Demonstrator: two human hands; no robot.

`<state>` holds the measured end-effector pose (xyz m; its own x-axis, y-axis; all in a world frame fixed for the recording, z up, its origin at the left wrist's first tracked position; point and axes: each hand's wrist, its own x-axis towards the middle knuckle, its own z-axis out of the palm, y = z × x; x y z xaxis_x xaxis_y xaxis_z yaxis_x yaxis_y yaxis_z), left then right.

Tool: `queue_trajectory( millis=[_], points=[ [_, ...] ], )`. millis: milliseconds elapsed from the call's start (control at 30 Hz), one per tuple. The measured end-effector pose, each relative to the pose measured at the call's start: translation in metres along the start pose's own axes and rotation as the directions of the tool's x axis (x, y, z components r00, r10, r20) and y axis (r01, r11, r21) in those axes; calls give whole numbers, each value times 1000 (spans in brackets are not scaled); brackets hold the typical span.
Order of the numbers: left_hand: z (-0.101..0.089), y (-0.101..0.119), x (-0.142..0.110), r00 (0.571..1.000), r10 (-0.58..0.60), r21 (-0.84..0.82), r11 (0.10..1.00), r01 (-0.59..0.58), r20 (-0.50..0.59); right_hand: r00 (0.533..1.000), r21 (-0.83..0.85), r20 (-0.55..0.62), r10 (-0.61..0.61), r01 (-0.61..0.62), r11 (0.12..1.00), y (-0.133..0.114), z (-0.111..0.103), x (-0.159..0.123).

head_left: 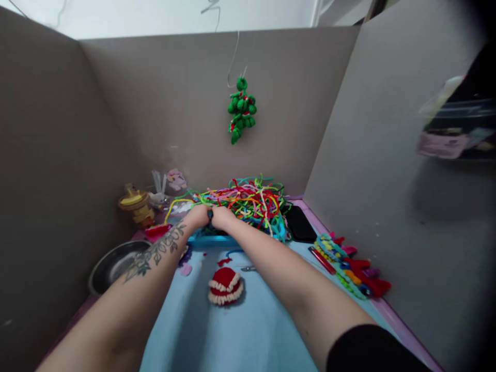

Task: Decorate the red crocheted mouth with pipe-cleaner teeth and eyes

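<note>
Both my hands are stretched out to the far end of the blue table mat, almost touching each other. My left hand [199, 216] is closed, and so is my right hand [222, 217]. A small dark piece [210, 215] shows between them; it is too small to name. They are over the left part of a blue tray [213, 241], by a tangled heap of coloured yarn ends [256, 204]. Closer to me lies a red crocheted piece with cream ruffled edges [225, 287]. A small metal tool [248, 268], partly behind my right forearm, and red yarn scraps [223, 262] lie beyond it.
A metal bowl [112, 266] stands at left, with a yellow and brown figure [137, 204] behind it. At right are a black phone [300, 225], a red pen-like item [322, 260] and colourful crocheted pieces [349, 268]. Green crochet [242, 109] hangs before the grey back panel [155, 103].
</note>
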<state>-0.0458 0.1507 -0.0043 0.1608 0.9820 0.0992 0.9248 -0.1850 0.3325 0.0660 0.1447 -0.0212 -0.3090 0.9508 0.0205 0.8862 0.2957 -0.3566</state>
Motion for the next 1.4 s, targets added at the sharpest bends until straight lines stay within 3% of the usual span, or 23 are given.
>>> queue_trajectory(
  millis=[167,300,367,467,533,600,667,767,867,967,1067,1200,1400],
  points=[
    [-23,12,-39,992,21,-177,983,-44,-127,984,46,-169,-54,63,997,-10,-23,-56],
    [-7,23,-110,987,17,-343,937,-71,-158,949,62,-250,-190,212,975,1,-15,-129],
    [9,30,-148,997,-47,-605,796,-4,-68,943,71,-271,-192,219,973,10,-2,-164],
    [30,41,-191,986,-49,-808,568,157,157,894,50,-399,-207,246,968,21,16,-206],
    [40,48,-207,945,58,-886,371,279,322,804,-42,-519,-291,316,948,24,25,-224],
    [48,51,-214,926,89,-914,222,339,366,702,-136,-608,-371,368,920,24,31,-234],
    [55,51,-215,926,97,-926,139,350,364,637,-171,-645,-422,418,892,23,35,-238],
    [63,45,-214,927,79,-930,37,366,368,620,-116,-641,-452,504,856,23,42,-239],
    [64,41,-214,917,56,-915,-60,398,395,654,-9,-615,-440,552,834,23,49,-240],
    [64,41,-214,920,35,-916,-86,393,391,702,130,-596,-389,563,816,20,53,-242],
    [65,41,-214,924,-16,-924,-49,380,381,739,260,-579,-345,568,781,17,54,-245],
    [68,40,-214,936,-71,-934,79,349,344,754,320,-577,-314,562,762,18,52,-246],
    [66,44,-216,966,-10,-924,287,252,260,820,493,-572,-10,353,795,21,51,-244]
  ],
)
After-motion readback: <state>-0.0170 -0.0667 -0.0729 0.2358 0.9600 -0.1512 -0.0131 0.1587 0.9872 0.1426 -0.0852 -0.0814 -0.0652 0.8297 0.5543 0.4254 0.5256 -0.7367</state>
